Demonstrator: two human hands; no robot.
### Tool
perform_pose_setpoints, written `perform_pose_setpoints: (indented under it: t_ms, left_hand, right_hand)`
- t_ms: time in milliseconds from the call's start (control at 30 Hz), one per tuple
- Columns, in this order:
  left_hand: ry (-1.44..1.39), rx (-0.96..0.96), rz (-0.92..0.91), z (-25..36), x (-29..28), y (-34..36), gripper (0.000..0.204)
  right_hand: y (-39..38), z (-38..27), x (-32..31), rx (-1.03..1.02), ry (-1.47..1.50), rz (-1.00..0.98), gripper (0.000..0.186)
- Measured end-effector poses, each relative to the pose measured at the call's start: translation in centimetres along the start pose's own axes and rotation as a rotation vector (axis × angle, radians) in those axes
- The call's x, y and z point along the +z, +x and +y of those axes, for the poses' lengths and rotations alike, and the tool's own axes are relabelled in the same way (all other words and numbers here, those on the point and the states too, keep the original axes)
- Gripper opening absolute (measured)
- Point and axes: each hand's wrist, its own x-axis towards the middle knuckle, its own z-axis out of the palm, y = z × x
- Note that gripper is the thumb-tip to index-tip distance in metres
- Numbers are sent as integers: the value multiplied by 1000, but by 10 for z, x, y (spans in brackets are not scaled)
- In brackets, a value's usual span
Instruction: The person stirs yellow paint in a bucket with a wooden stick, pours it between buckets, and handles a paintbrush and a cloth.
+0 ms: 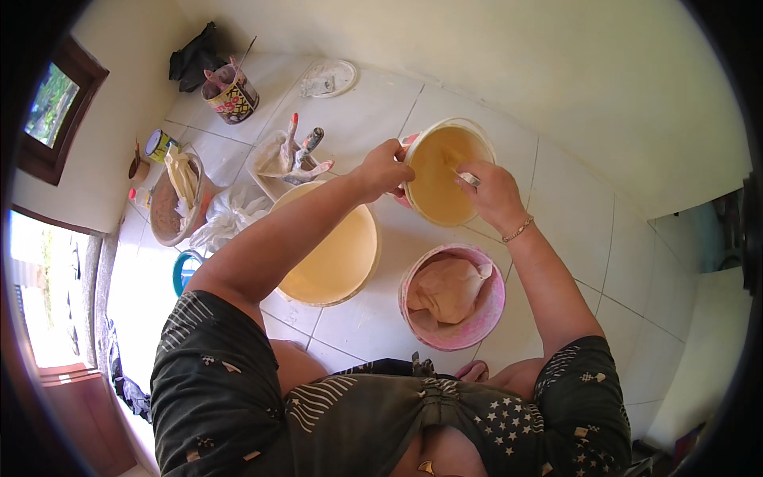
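1. And here's the yellow-lined bucket (433,200), out in front of the person's chest, its mouth turned back toward the body; whether its base meets the floor, I can't tell.
2. The left hand (383,170) has the left rim, fingers clamped on that edge.
3. In from the other side comes the right hand (494,199), fingers curled over the right part of the mouth, a small pale thing beside them; pinching it or not, I can't tell.
4. So the bucket sits between both hands, the right one nearer the opening's middle.
5. Closer to the body stands a pink bucket (494,308); leftward, a large tub (377,250) lies partly under the left forearm, all over pale floor tiles (568,195).
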Motion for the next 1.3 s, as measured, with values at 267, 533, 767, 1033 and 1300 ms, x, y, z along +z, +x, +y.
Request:
perform_pose_setpoints:
  t_ms: [267,533,767,1033,1300]
  left_hand:
    - [-53,-28,54,-1,4,3,31]
    - [-59,-15,46,-2,6,-2,31]
    - [-40,-32,34,-2,6,0,31]
    - [-38,-17,30,-1,4,-4,31]
    - [-8,-15,17,2,9,-1,32]
  right_hand:
    - [-12,-26,31,618,787,-15,17]
    - [-6,-3,14,136,12,138,21]
    - [-8,-27,25,312,481,88,20]
    - [-4,-25,11,372,85,-89,21]
    - [4,-9,19,-19,284,368,24]
